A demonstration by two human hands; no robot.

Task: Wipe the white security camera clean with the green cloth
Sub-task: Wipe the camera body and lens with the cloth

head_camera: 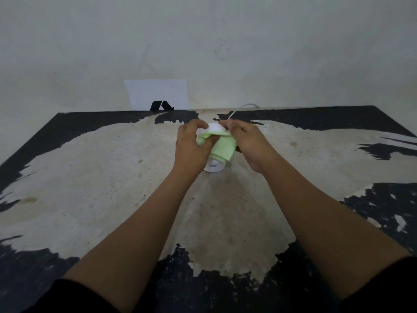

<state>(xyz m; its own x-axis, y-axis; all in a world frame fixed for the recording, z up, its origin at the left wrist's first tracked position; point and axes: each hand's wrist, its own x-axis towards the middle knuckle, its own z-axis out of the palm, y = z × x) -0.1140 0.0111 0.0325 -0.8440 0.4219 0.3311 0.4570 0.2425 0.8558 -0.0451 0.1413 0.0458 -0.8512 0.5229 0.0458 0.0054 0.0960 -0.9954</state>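
Mid-wipe, by the look of it. White security camera (214, 164) standing upright mid-table, well in front of the paper sheet (158, 93) on the wall. Left hand (191, 147) clenched around the green cloth (222, 147), pressed on the camera's near side. Right hand (247, 143) gripping the camera's right flank. Base not yet covered; cleanliness hard to judge.

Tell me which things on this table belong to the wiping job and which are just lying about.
Part of the job:
- small white plastic security camera
- soft light-green cloth
- left hand, pressing cloth to it
- right hand, steadying it

Just there:
- white paper sheet with black logo, against the wall
- worn black-and-beige table
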